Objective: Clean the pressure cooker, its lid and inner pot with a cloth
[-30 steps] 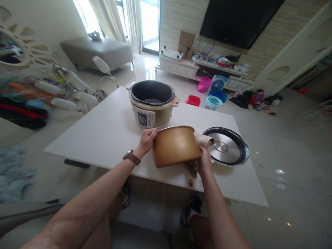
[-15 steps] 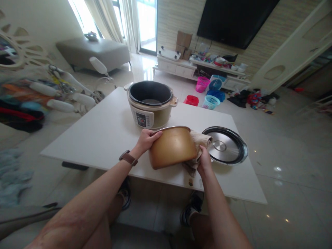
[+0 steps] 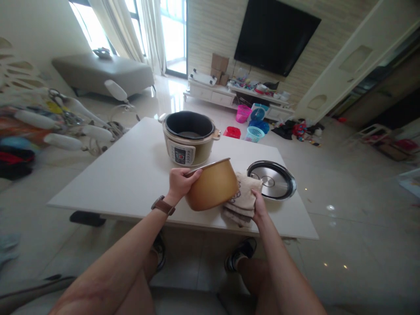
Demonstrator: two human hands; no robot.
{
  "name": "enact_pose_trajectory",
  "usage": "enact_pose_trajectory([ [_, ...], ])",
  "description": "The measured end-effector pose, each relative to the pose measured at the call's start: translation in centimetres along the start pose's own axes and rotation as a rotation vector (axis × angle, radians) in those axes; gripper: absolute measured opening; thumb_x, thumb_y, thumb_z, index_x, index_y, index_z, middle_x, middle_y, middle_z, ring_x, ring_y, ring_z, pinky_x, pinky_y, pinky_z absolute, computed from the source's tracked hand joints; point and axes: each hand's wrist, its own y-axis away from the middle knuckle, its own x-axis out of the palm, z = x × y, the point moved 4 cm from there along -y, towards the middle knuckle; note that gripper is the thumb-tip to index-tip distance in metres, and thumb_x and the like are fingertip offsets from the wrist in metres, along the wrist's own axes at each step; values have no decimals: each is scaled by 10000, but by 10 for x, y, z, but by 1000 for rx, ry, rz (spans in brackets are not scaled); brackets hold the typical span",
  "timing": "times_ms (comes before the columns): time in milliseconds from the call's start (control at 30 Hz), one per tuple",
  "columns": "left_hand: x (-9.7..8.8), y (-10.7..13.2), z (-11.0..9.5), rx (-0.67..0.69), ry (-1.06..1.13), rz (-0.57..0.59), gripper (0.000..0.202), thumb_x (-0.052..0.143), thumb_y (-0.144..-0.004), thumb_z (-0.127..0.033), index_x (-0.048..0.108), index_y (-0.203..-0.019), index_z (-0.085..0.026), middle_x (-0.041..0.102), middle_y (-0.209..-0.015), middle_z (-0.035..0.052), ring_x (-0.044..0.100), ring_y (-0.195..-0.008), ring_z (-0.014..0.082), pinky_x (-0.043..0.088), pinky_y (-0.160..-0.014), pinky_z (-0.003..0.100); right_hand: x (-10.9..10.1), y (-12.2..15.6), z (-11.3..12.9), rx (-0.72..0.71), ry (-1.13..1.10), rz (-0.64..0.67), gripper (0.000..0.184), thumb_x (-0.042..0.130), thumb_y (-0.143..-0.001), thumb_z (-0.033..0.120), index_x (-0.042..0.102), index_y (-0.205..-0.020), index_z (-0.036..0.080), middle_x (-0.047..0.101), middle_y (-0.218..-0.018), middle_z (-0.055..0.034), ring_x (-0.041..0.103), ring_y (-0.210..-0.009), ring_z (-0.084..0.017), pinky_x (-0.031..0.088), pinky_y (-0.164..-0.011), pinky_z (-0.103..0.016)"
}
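A gold-coloured inner pot (image 3: 212, 186) is tilted above the near side of the table, its rim gripped by my left hand (image 3: 180, 183). Thumb outside, the other fingers reach over the rim and are partly hidden. My right hand (image 3: 258, 204) is closed on a folded beige cloth (image 3: 244, 192) at the pot's right side; whether cloth and pot touch I cannot tell. Behind the pot stands the electric pressure cooker body (image 3: 188, 142), uncovered, with its control panel facing me. To the right, the round cooker lid (image 3: 274, 180) lies with its metal underside up.
The white table (image 3: 108, 175) carries all of these. Beyond it, on the floor, are a pink basket (image 3: 243, 113), a red basin (image 3: 232, 131) and a light blue basket (image 3: 254, 134). A lamp with white shades (image 3: 62, 141) stands at the left.
The cloth has come away from the pot's wall toward the right and shows more of its folded face. The pot tilts more, its right side higher. My view has shifted slightly.
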Motion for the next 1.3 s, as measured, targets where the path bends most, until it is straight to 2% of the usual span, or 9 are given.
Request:
enact_pose_trajectory([
  [200, -25, 14, -21, 402, -133, -130, 674, 750, -825, -513, 289, -439, -209, 310, -428, -58, 279, -445, 83, 221, -508, 290, -29, 18, 17, -172, 446, -320, 539, 730, -650, 532, 619, -1068, 210, 726, -1220, -175, 665, -1188, -371, 506, -1094, -533],
  [300, -26, 24, -34, 665, -165, -155, 647, 789, -830, -463, 327, -457, -207, 388, -424, -62, 327, -436, 87, 276, -524, 289, -17, 30, 38, -245, 424, -216, 452, 663, -737, 600, 611, -1000, 236, 706, -1200, -137, 686, -1110, -323, 569, -996, -492],
  [467, -21, 42, -59, 934, -148, -77, 581, 793, -859, -435, 395, -501, -210, 470, -463, -51, 406, -455, 98, 270, -532, 314, 23, 61, 77, 92, -54, 101, 464, 621, -829, 683, 610, -1050, 276, 705, -1162, -72, 733, -984, -279, 660, -698, -433],
  [567, -10, 52, -73, 867, -52, 144, 581, 784, -853, -496, 422, -491, -221, 471, -479, -32, 388, -468, 115, 256, -536, 328, 40, 80, 100, 158, -13, 228, 441, 728, -818, 595, 611, -1100, 277, 718, -1027, -37, 724, -800, -231, 667, -609, -420],
  [767, 14, 66, -75, 352, 259, 595, 502, 854, -697, -536, 498, -464, -271, 507, -541, 27, 433, -547, 162, 386, -647, 333, 34, 96, 101, 162, 118, 96, 565, 685, -623, 163, 552, -1158, 284, 686, -793, 45, 662, -555, -177, 616, -482, -343],
  [867, 17, 69, -73, 296, 338, 614, 472, 870, -630, -549, 511, -466, -290, 533, -551, 42, 458, -568, 182, 444, -705, 359, 25, 99, 93, 181, 117, 70, 624, 608, -551, 134, 529, -1152, 284, 639, -699, 76, 618, -475, -165, 610, -469, -348],
  [1100, 8, 68, -86, 548, 191, 489, 439, 820, -741, -600, 567, -561, -290, 613, -695, 55, 607, -759, 238, 478, -947, 422, 11, 108, 91, 147, 14, -2, 642, 604, -490, 124, 518, -1099, 309, 637, -766, 77, 655, -572, -170, 657, -550, -401],
  [1200, 1, 61, -82, 518, 184, 397, 353, 886, -690, -588, 710, -746, -288, 726, -1044, 110, 634, -1164, 343, 323, -1193, 516, 10, 110, 99, 114, -40, -61, 631, 617, -462, 111, 503, -1050, 309, 643, -790, 71, 652, -598, -176, 663, -565, -416],
  [1300, -2, 49, -66, 362, 253, 295, 672, 951, -593, -604, 756, -1153, -291, 579, -1498, 144, 385, -1513, 429, 167, -1291, 563, 6, 109, 110, 48, -57, -144, 633, 615, -462, 125, 500, -1054, 318, 645, -816, 67, 639, -611, -169, 652, -558, -385],
])
